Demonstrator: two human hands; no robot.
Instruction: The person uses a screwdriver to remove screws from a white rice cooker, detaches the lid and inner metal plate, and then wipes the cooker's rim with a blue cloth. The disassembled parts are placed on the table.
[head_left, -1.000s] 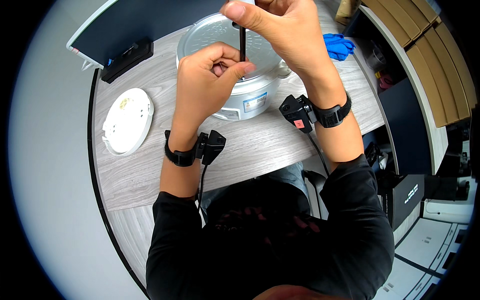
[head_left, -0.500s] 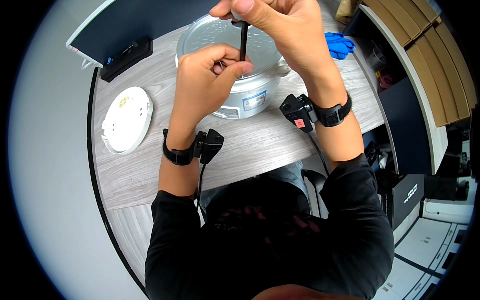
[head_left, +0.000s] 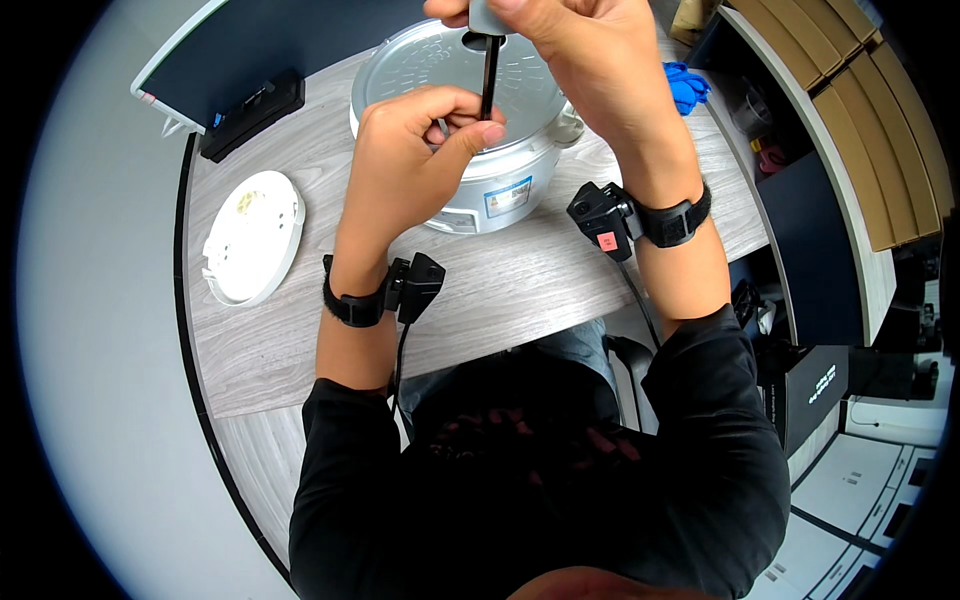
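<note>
Grey-handled and nearly upright, a screwdriver [head_left: 491,75] is gripped at the top by the right hand [head_left: 605,75], while thumb and forefinger of the left hand [head_left: 412,150] appear to pinch its lower end. Its hidden tip points at the near rim of a silver cooker [head_left: 525,165] on the table [head_left: 560,265]. The step looks like turning; the next move calls for a steady shaft. A white cover [head_left: 262,235] lies left, a blue cloth [head_left: 686,88] right.

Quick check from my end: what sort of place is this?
Probably an office or small workroom: there's a wood-grain desk with a dark upright panel at its far edge, brown boxes to the right, and white cabinets at lower right.
</note>
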